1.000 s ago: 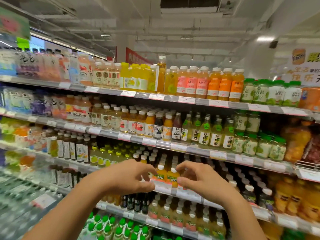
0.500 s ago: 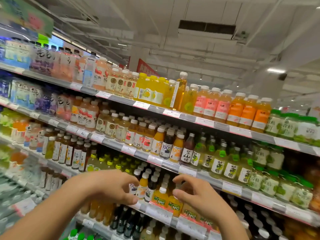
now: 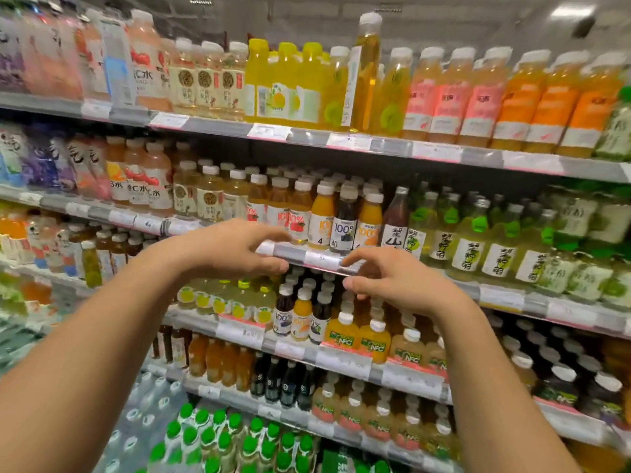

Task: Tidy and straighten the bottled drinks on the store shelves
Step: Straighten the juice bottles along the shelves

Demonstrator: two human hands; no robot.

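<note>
Rows of bottled drinks fill several shelves. My left hand (image 3: 235,249) and my right hand (image 3: 392,281) hover in front of the price rail (image 3: 312,257) of the second shelf, fingers spread and curled, holding nothing. Just above them stand small 100% juice bottles: an orange one (image 3: 321,216), a dark one (image 3: 345,218) and another orange one (image 3: 368,220). Below the hands are more small juice bottles (image 3: 302,314) and orange NFC bottles (image 3: 343,332). On the top shelf one tall yellow bottle (image 3: 367,73) rises above its neighbours.
Yellow bottles (image 3: 283,83) and pink and orange juice bottles (image 3: 478,100) line the top shelf. Green-labelled bottles (image 3: 467,237) stand right of the hands. Green-capped bottles (image 3: 218,442) fill the bottom left. The view is blurred toward the edges.
Both hands rose from the third shelf's NFC bottles to the second shelf's price rail. The view moved closer to the shelves and tilted down, hiding most of the ceiling.
</note>
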